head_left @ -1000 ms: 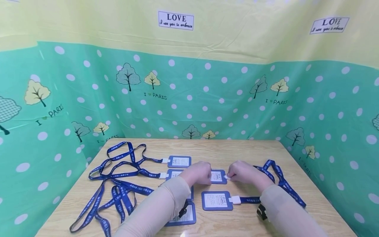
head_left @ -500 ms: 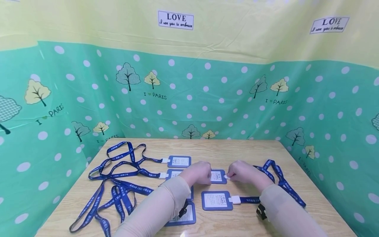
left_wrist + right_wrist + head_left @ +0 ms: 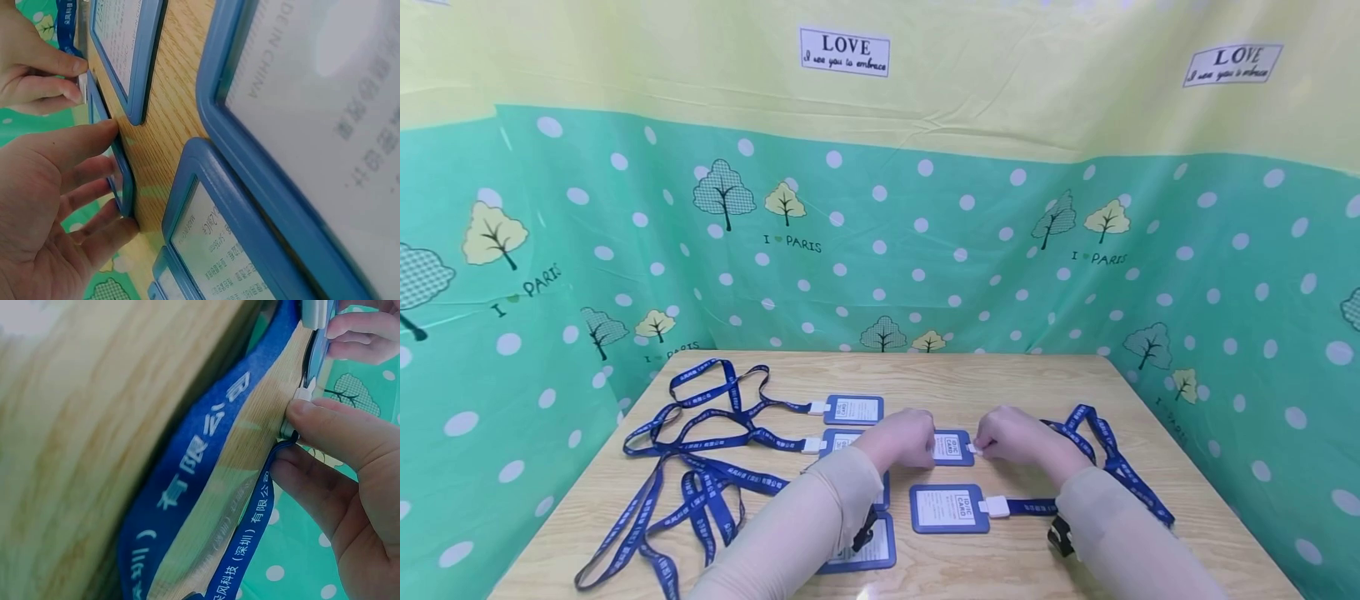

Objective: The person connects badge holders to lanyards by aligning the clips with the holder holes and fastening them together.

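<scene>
Near the middle of the table, my left hand (image 3: 901, 437) holds a blue-framed ID card holder (image 3: 951, 448) by its left end. In the left wrist view its thumb and fingers (image 3: 103, 134) lie along the holder's edges. At the holder's other end, my right hand (image 3: 1011, 435) pinches the white clip (image 3: 302, 397) that joins it to a blue lanyard (image 3: 253, 528). Closer to me lies a second ID card holder (image 3: 950, 508) with a white clip (image 3: 997, 506), its strap running under the right forearm.
Several more card holders line up on the left, among them a far one (image 3: 854, 409) and a near one (image 3: 880, 546), partly under the left forearm. Their blue lanyards (image 3: 711, 442) spread loosely over the wooden table (image 3: 1000, 379). A green dotted curtain (image 3: 955, 275) hangs behind.
</scene>
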`<state>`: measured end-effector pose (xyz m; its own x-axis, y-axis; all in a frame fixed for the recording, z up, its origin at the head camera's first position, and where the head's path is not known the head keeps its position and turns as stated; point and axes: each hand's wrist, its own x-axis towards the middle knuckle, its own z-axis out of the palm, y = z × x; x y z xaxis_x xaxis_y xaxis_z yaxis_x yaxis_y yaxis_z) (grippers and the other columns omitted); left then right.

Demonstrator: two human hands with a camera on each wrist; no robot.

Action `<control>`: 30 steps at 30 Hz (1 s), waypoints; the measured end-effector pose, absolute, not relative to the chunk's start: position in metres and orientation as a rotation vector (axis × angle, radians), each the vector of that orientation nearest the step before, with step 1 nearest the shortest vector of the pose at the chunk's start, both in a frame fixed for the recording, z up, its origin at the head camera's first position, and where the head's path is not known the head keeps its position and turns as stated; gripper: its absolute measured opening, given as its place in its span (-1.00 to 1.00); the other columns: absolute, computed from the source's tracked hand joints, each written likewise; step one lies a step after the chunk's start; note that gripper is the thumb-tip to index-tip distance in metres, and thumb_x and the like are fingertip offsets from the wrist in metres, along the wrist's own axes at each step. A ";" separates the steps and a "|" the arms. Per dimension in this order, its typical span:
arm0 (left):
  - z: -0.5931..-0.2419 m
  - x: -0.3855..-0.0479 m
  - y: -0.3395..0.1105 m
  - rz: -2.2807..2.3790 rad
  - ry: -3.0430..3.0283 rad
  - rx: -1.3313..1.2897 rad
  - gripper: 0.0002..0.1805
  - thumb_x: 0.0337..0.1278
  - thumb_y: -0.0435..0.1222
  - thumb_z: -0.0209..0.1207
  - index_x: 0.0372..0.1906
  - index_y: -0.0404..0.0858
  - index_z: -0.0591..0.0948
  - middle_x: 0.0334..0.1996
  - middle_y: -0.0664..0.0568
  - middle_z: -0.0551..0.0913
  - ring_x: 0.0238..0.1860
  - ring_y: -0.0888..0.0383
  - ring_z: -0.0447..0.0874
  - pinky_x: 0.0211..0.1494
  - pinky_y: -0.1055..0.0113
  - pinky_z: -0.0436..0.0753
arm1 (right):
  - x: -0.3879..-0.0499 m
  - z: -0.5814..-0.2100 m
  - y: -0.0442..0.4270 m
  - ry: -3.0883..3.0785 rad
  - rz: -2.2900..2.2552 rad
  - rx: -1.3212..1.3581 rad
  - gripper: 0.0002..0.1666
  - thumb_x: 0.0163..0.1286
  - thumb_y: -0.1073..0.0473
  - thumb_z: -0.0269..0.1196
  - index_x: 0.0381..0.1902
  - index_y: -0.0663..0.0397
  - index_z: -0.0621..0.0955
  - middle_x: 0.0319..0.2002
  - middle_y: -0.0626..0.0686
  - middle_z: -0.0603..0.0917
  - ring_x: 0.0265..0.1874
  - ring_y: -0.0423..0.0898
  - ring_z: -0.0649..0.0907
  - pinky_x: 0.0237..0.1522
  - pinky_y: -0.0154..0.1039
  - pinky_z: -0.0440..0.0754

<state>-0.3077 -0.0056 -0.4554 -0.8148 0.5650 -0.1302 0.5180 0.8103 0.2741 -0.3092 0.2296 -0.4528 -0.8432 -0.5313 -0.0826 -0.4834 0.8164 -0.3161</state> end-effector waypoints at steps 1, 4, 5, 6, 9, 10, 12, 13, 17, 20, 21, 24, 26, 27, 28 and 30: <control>-0.455 -0.308 -0.006 0.337 2.791 0.847 -0.82 0.10 -0.12 0.45 -0.42 -0.07 0.68 -0.24 0.16 0.56 -0.40 0.26 0.51 -0.25 0.40 0.57 | -0.309 -0.453 0.230 2.832 -0.431 -0.793 -0.77 0.25 0.32 0.46 -0.22 -0.15 0.82 -0.29 -0.22 0.75 -0.29 -0.29 0.68 -0.10 -0.19 0.72; -0.455 -0.308 -0.006 0.333 2.794 0.856 -0.81 0.08 -0.13 0.45 -0.46 -0.06 0.67 -0.26 0.17 0.55 -0.41 0.25 0.51 -0.27 0.41 0.56 | -0.309 -0.453 0.229 2.830 -0.431 -0.791 -0.77 0.25 0.32 0.46 -0.23 -0.16 0.82 -0.29 -0.22 0.75 -0.30 -0.30 0.67 -0.09 -0.19 0.72; -0.455 -0.307 -0.006 0.333 2.795 0.857 -0.81 0.08 -0.13 0.45 -0.48 -0.06 0.66 -0.26 0.16 0.54 -0.41 0.25 0.50 -0.27 0.40 0.56 | -0.309 -0.453 0.229 2.831 -0.435 -0.789 -0.77 0.25 0.32 0.46 -0.24 -0.16 0.82 -0.29 -0.21 0.75 -0.30 -0.30 0.67 -0.09 -0.19 0.72; -0.455 -0.307 -0.006 0.331 2.795 0.860 -0.80 0.08 -0.13 0.45 -0.48 -0.06 0.66 -0.26 0.16 0.54 -0.41 0.25 0.50 -0.28 0.40 0.55 | -0.309 -0.453 0.229 2.832 -0.431 -0.787 -0.77 0.25 0.32 0.46 -0.24 -0.17 0.82 -0.29 -0.22 0.75 -0.30 -0.30 0.67 -0.09 -0.20 0.72; -0.455 -0.307 -0.006 0.321 2.797 0.868 -0.79 0.07 -0.14 0.44 -0.50 -0.06 0.64 -0.26 0.16 0.54 -0.41 0.25 0.50 -0.29 0.40 0.54 | -0.308 -0.452 0.228 2.840 -0.413 -0.783 -0.77 0.26 0.31 0.46 -0.23 -0.19 0.82 -0.29 -0.21 0.76 -0.30 -0.30 0.68 -0.09 -0.23 0.71; -0.454 -0.307 -0.006 0.318 2.797 0.869 -0.79 0.07 -0.15 0.44 -0.51 -0.06 0.63 -0.25 0.15 0.53 -0.41 0.24 0.50 -0.30 0.40 0.54 | -0.308 -0.452 0.227 2.843 -0.410 -0.782 -0.76 0.25 0.31 0.46 -0.23 -0.19 0.82 -0.29 -0.21 0.76 -0.29 -0.30 0.68 -0.09 -0.24 0.71; -0.454 -0.307 -0.007 0.320 2.797 0.869 -0.79 0.07 -0.15 0.44 -0.52 -0.06 0.63 -0.25 0.15 0.53 -0.42 0.24 0.50 -0.31 0.40 0.54 | -0.308 -0.452 0.226 2.848 -0.401 -0.777 -0.76 0.26 0.30 0.46 -0.22 -0.19 0.82 -0.29 -0.21 0.76 -0.28 -0.30 0.68 -0.09 -0.25 0.71; -0.454 -0.307 -0.007 0.321 2.796 0.868 -0.78 0.07 -0.15 0.44 -0.52 -0.06 0.62 -0.25 0.15 0.53 -0.42 0.24 0.50 -0.31 0.40 0.54 | -0.308 -0.452 0.226 2.849 -0.398 -0.774 -0.77 0.26 0.30 0.46 -0.21 -0.18 0.82 -0.29 -0.21 0.76 -0.28 -0.30 0.68 -0.09 -0.25 0.71; -0.455 -0.307 -0.007 0.324 2.790 0.883 -0.75 0.07 -0.15 0.44 -0.56 -0.06 0.60 -0.26 0.16 0.53 -0.45 0.25 0.49 -0.34 0.40 0.53 | -0.308 -0.452 0.226 2.853 -0.393 -0.768 -0.78 0.25 0.29 0.46 -0.22 -0.17 0.82 -0.30 -0.22 0.75 -0.30 -0.31 0.67 -0.11 -0.26 0.71; -0.456 -0.307 -0.007 0.328 2.789 0.888 -0.74 0.06 -0.16 0.44 -0.58 -0.06 0.59 -0.27 0.16 0.52 -0.46 0.25 0.49 -0.36 0.41 0.53 | -0.308 -0.452 0.225 2.852 -0.396 -0.757 -0.79 0.26 0.29 0.46 -0.23 -0.17 0.82 -0.31 -0.23 0.74 -0.34 -0.33 0.65 -0.11 -0.25 0.70; -0.456 -0.307 -0.007 0.333 2.788 0.885 -0.74 0.06 -0.16 0.44 -0.58 -0.06 0.58 -0.27 0.16 0.51 -0.47 0.25 0.49 -0.36 0.41 0.53 | -0.308 -0.452 0.225 2.852 -0.398 -0.752 -0.79 0.26 0.29 0.46 -0.23 -0.17 0.82 -0.31 -0.23 0.74 -0.34 -0.33 0.64 -0.11 -0.25 0.71; -0.457 -0.308 -0.007 0.343 2.790 0.869 -0.77 0.05 -0.16 0.44 -0.54 -0.05 0.60 -0.29 0.17 0.51 -0.46 0.24 0.51 -0.35 0.41 0.54 | -0.308 -0.451 0.224 2.851 -0.402 -0.747 -0.79 0.27 0.30 0.46 -0.22 -0.14 0.82 -0.31 -0.21 0.74 -0.35 -0.32 0.64 -0.10 -0.23 0.71; -0.457 -0.308 -0.006 0.347 2.789 0.862 -0.79 0.05 -0.16 0.44 -0.51 -0.06 0.61 -0.30 0.17 0.51 -0.45 0.24 0.51 -0.33 0.41 0.54 | -0.307 -0.450 0.224 2.854 -0.398 -0.753 -0.80 0.27 0.30 0.45 -0.22 -0.13 0.82 -0.30 -0.20 0.74 -0.34 -0.31 0.64 -0.10 -0.22 0.71; -0.457 -0.308 -0.006 0.350 2.789 0.858 -0.79 0.05 -0.16 0.44 -0.50 -0.06 0.62 -0.30 0.17 0.51 -0.44 0.24 0.51 -0.32 0.40 0.55 | -0.307 -0.450 0.224 2.855 -0.396 -0.758 -0.79 0.27 0.31 0.45 -0.22 -0.13 0.82 -0.30 -0.20 0.75 -0.34 -0.31 0.64 -0.10 -0.23 0.71; -0.457 -0.309 -0.006 0.351 2.789 0.856 -0.80 0.05 -0.16 0.44 -0.48 -0.07 0.63 -0.30 0.17 0.52 -0.44 0.24 0.51 -0.31 0.40 0.55 | -0.307 -0.449 0.224 2.857 -0.393 -0.761 -0.79 0.26 0.31 0.46 -0.22 -0.14 0.82 -0.30 -0.20 0.74 -0.34 -0.31 0.64 -0.10 -0.23 0.70; -0.457 -0.309 -0.006 0.354 2.788 0.853 -0.81 0.05 -0.16 0.45 -0.46 -0.07 0.63 -0.29 0.17 0.52 -0.43 0.24 0.51 -0.29 0.40 0.56 | -0.307 -0.450 0.224 2.861 -0.391 -0.760 -0.79 0.26 0.31 0.46 -0.23 -0.14 0.82 -0.31 -0.21 0.74 -0.35 -0.32 0.63 -0.11 -0.25 0.70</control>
